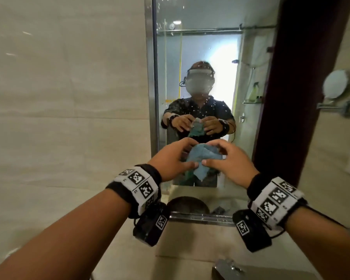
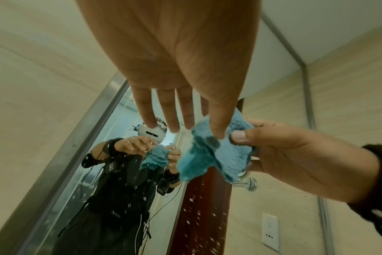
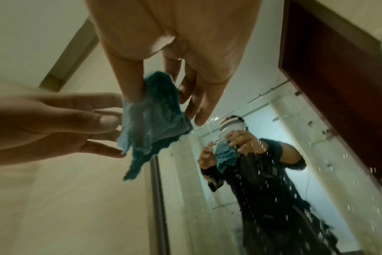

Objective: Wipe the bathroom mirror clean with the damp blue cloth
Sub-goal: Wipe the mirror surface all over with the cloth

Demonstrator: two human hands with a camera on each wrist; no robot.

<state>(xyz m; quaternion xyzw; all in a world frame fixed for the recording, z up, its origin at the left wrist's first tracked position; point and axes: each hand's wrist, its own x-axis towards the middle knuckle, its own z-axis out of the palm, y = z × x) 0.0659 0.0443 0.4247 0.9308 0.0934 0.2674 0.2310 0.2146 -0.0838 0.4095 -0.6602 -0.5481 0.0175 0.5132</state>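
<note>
Both hands are raised in front of the mirror (image 1: 200, 57), holding the blue cloth (image 1: 202, 156) between them in the air, just short of the glass. The left hand (image 1: 172, 158) pinches one side of the bunched cloth with its thumb; in the left wrist view the other fingers (image 2: 170, 110) point straight out, away from the fabric. The right hand (image 1: 230, 160) grasps the other side, its thumb pressed on the near face and its curled fingers behind the fabric. A loose corner of the cloth hangs down below the two thumbs.

The mirror is speckled with white droplets, thickest over the reflection of the person's dark shirt. Its metal frame (image 1: 150, 77) runs down the left edge beside the pale tiled wall (image 1: 59, 87). To the right stands a dark red-brown panel (image 1: 299, 87), then a small round wall mirror (image 1: 336, 83) on a metal arm. Below the hands lies the beige surface (image 1: 180, 249), with a metal tap (image 1: 226, 268) at the bottom edge.
</note>
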